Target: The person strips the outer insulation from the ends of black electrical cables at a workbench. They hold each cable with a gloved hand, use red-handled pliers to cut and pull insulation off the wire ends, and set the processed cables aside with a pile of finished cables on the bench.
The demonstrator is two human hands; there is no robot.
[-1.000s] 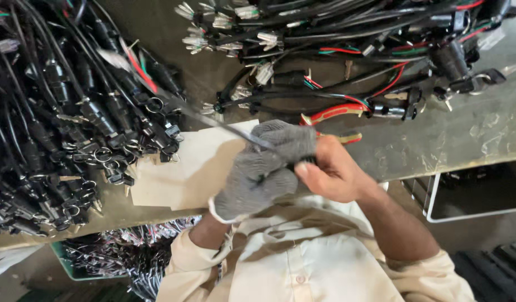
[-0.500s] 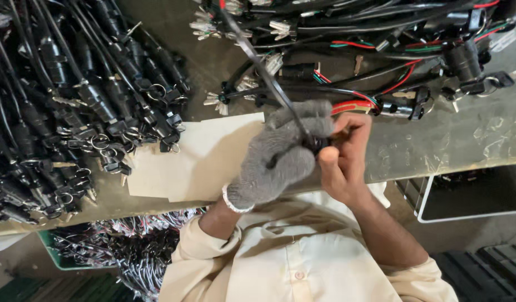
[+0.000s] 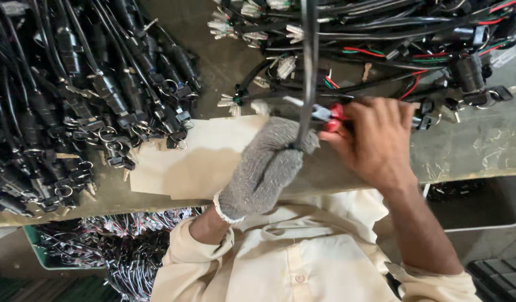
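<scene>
We see a worn, grey-green counter (image 3: pixel 476 148), scuffed and streaked with pale marks at 3 o'clock. At 9 to 11 o'clock a dense heap of black cable assemblies (image 3: pixel 73 100) with metal rings and plugs lies on it. At 12 to 2 o'clock sits a second tangle of black harnesses (image 3: pixel 392 39) with red and green wires and white connectors. Near the middle, toward 7 o'clock, a flat sheet of pale cardboard (image 3: pixel 196 156) rests on the counter, its left edge just beside the black heap.
</scene>
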